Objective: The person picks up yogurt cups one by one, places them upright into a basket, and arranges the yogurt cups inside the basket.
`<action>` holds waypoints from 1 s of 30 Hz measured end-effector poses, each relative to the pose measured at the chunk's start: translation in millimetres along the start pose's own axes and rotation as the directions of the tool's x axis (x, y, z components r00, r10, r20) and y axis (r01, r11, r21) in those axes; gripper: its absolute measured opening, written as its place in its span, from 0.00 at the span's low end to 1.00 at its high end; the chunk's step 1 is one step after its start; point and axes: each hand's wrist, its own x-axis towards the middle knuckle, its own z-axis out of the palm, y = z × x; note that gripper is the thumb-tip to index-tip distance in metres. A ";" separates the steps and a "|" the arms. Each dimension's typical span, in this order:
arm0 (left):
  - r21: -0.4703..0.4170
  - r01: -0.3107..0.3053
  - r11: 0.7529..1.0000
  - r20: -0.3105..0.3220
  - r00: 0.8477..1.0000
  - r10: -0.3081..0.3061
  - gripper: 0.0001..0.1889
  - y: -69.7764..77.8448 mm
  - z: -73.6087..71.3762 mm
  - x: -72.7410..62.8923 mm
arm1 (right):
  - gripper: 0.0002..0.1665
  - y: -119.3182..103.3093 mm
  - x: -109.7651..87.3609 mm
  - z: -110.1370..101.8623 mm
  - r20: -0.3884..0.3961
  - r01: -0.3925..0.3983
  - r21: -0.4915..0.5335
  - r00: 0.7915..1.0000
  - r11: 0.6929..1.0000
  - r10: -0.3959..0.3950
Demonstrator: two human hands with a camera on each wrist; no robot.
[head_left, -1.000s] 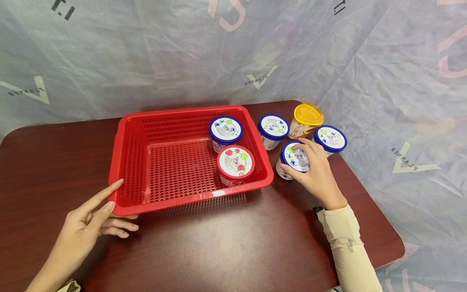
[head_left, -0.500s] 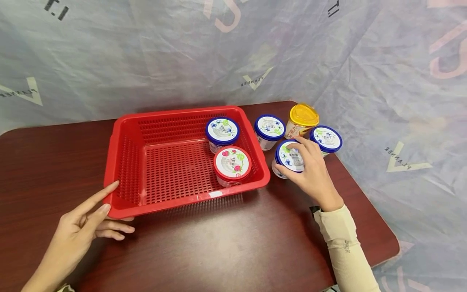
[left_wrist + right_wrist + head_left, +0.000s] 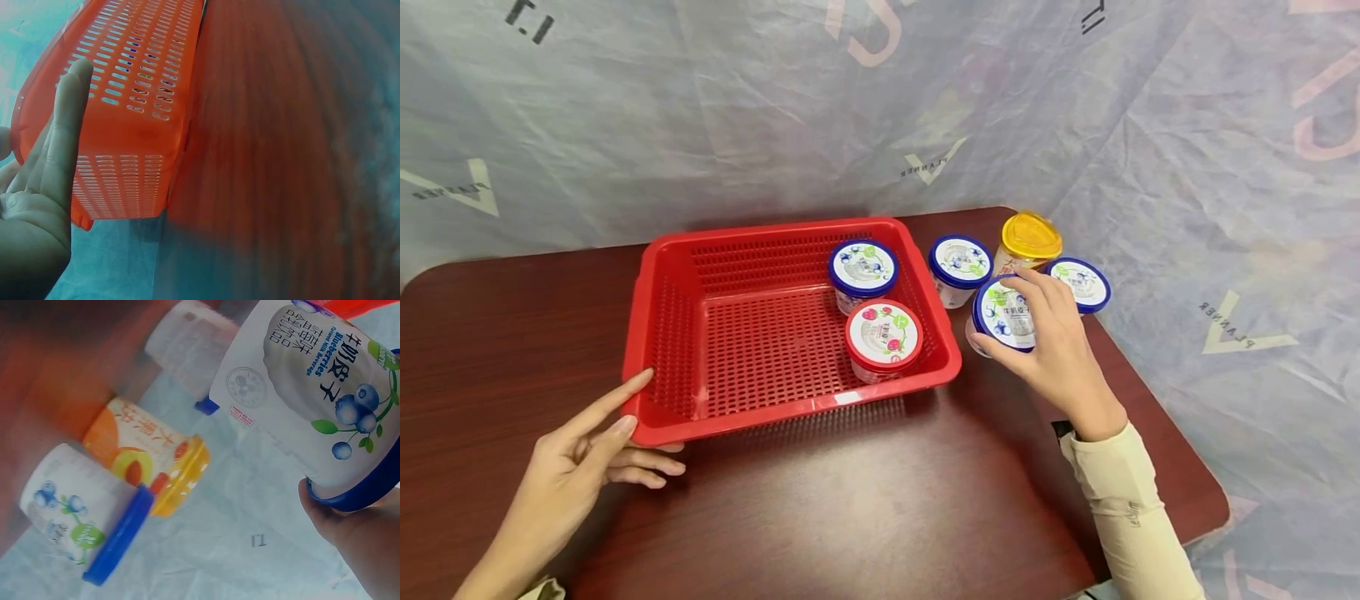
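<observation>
Blue-lidded tub [image 3: 1002, 315], pinched between fingers and thumb of the right hand [image 3: 1063, 358], just right of the red basket [image 3: 775, 411], near the yellow-lidded cup [image 3: 1032, 236]. Touching the basket's near left corner with the left hand [image 3: 561, 475], fingers spread.

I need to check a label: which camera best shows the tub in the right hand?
The right wrist view: the tub is close, its blueberry label facing the camera. The head view shows mostly its lid from above, partly covered by the right hand. In the left wrist view I can't make it out.
</observation>
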 end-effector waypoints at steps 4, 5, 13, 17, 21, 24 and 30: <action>0.000 -0.011 1.000 0.000 1.000 0.011 0.28 -1.7 0.7 0.1 | 0.47 -6.5 3.6 -2.2 -0.005 0.036 -0.004 0.999 0.999 -0.036; 0.013 -0.005 1.000 -0.004 1.000 0.005 0.28 -1.8 0.8 0.2 | 0.47 -8.1 4.6 -2.9 -0.006 0.045 -0.007 0.999 0.999 -0.045; -0.045 -0.054 0.998 0.013 0.998 0.055 0.28 -5.2 -0.6 0.5 | 0.43 -19.6 13.5 -4.6 -0.028 0.104 -0.013 0.994 0.995 -0.104; -0.055 -0.066 0.996 0.012 0.998 0.067 0.28 -5.8 -0.6 -0.1 | 0.42 -26.1 19.1 -5.5 -0.038 0.125 -0.008 0.991 0.992 -0.125; -0.052 -0.068 0.996 0.010 0.998 0.069 0.27 -4.4 0.3 -0.2 | 0.42 -31.3 24.7 -7.7 -0.047 0.153 -0.008 0.987 0.988 -0.153; -0.037 -0.067 0.997 0.007 0.998 0.068 0.27 -4.1 0.3 -0.4 | 0.42 -34.6 28.4 -9.5 -0.051 0.166 -0.014 0.985 0.986 -0.166; 0.004 -0.066 0.998 0.001 0.998 0.066 0.28 -3.9 0.4 0.3 | 0.42 -37.1 35.6 -14.9 -0.070 0.166 -0.010 0.984 0.986 -0.166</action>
